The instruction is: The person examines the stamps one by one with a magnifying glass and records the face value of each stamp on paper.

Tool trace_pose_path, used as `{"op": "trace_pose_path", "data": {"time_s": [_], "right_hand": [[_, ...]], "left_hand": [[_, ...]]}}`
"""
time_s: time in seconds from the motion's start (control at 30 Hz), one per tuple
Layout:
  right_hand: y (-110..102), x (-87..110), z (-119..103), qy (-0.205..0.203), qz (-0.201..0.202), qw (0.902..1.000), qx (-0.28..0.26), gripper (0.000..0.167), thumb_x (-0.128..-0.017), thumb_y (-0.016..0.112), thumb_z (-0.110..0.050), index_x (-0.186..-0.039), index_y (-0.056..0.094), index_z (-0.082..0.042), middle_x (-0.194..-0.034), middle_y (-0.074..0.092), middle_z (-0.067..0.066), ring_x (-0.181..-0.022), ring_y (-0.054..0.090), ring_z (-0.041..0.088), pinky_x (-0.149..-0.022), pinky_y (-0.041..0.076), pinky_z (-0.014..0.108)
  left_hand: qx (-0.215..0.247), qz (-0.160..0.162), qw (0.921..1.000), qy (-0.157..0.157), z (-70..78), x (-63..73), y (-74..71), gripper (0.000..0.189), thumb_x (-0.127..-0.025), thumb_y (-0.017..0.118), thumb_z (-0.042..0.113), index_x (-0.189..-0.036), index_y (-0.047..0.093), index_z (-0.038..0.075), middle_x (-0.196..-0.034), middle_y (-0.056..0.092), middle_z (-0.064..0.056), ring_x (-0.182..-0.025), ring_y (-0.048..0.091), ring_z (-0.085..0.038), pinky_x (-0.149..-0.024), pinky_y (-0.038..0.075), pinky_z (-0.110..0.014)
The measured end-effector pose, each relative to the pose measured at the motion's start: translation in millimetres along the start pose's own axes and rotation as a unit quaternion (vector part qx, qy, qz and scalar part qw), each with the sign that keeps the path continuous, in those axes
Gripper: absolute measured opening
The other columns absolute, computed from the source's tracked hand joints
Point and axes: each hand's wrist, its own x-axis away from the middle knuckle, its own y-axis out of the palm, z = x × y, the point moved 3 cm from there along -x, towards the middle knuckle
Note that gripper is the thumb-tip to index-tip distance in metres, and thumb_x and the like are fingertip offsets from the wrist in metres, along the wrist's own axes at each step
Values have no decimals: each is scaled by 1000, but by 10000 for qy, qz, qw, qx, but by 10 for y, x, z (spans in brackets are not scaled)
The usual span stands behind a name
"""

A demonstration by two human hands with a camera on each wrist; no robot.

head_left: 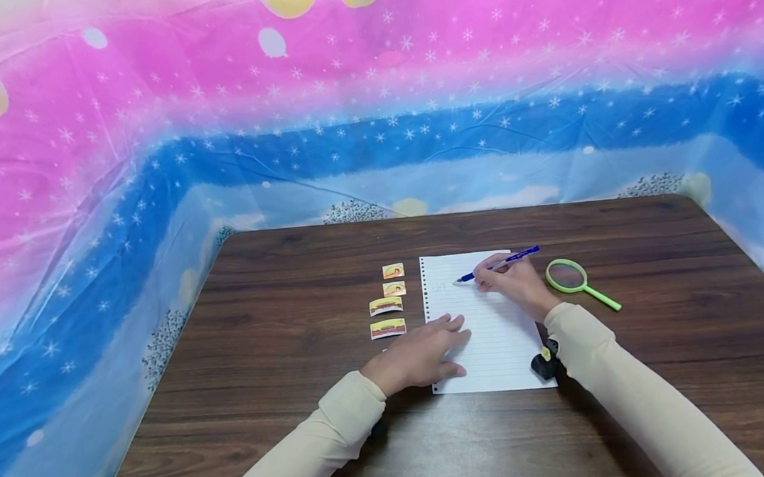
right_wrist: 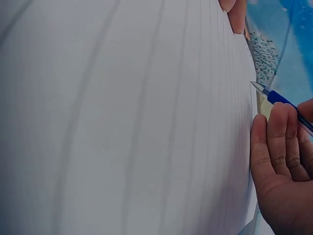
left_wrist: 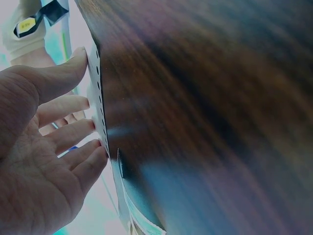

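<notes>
A lined sheet of paper [head_left: 489,348] with punched holes down its left edge lies on the table. My right hand [head_left: 515,282] pinches a blue pen [head_left: 517,255], its tip at the upper part of the sheet, just right of some faint writing [head_left: 438,289]. In the right wrist view the pen [right_wrist: 279,99] slants from the fingers [right_wrist: 277,142], whose outer side rests along the paper. My left hand [head_left: 422,354] rests on the lower left of the sheet with fingers spread. The left wrist view shows its fingertips [left_wrist: 100,152] along the holed edge.
Left of the paper, several small printed cards [head_left: 388,328] lie in a column. A green magnifying glass [head_left: 568,276] lies to the right. Under everything is a dark wooden table [head_left: 282,307], with a patterned pink and blue cloth [head_left: 378,139] hanging behind.
</notes>
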Motion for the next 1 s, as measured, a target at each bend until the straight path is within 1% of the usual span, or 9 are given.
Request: {"op": "trace_pose_path", "data": {"time_s": [0.27, 0.4, 0.77, 1.0], "right_hand": [[5, 20, 11, -2, 0, 10000, -28, 30, -98, 68, -27, -111, 69, 1, -96, 75, 14, -90, 74, 21, -93, 51, 37], [10, 19, 9, -24, -32, 9999, -124, 28, -98, 68, -24, -109, 69, 2, -95, 75, 15, -90, 73, 22, -94, 50, 38], [15, 15, 20, -72, -118, 9997, -200, 23, -95, 67, -17, -106, 70, 3, -92, 75, 14, -89, 73, 22, -94, 49, 37], [10, 3, 25, 54, -130, 9994, -304, 28, -98, 66, -22, -108, 67, 3, -94, 74, 16, -88, 73, 22, -100, 47, 42]], "left_hand": [[6, 10, 10000, 20, 2, -2, -3, 59, -96, 72, 32, -148, 53, 10, -158, 40, -11, -149, 32, -27, -116, 34, -36], [-22, 4, 10000, 19, 5, -1, -7, 59, -96, 71, 33, -148, 53, 10, -159, 39, -11, -149, 32, -27, -116, 34, -36], [-91, -2, 10000, 1, 9, 4, -12, 59, -96, 72, 33, -148, 54, 10, -158, 40, -11, -148, 33, -27, -116, 35, -37], [-80, -37, 10000, 0, 15, 9, -25, 59, -97, 71, 33, -148, 53, 10, -159, 39, -11, -149, 32, -27, -117, 34, -37]]}}
